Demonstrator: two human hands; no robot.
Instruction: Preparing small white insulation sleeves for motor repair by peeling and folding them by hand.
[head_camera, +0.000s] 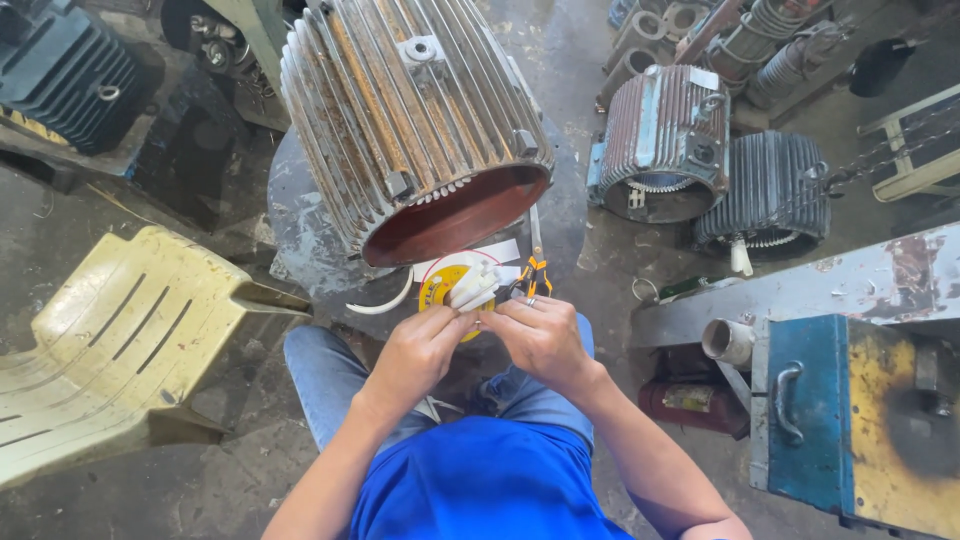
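Both hands, left hand (425, 350) and right hand (540, 335), have fingers closed on a white bundle (473, 287) before the empty ribbed motor housing (415, 120).

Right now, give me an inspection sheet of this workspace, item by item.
Surface: round metal stand, paint-stained, on concrete floor.
Job's things: white sleeving pieces held over a yellow tape roll; orange-handled scissors; large finned motor housing.
Clutter: white paper strip.
Hands: left hand and right hand both pinch the sleeving.
Cables: loose white tube.
Surroundings: yellow plastic chair, smaller motor housings, blue metal box.
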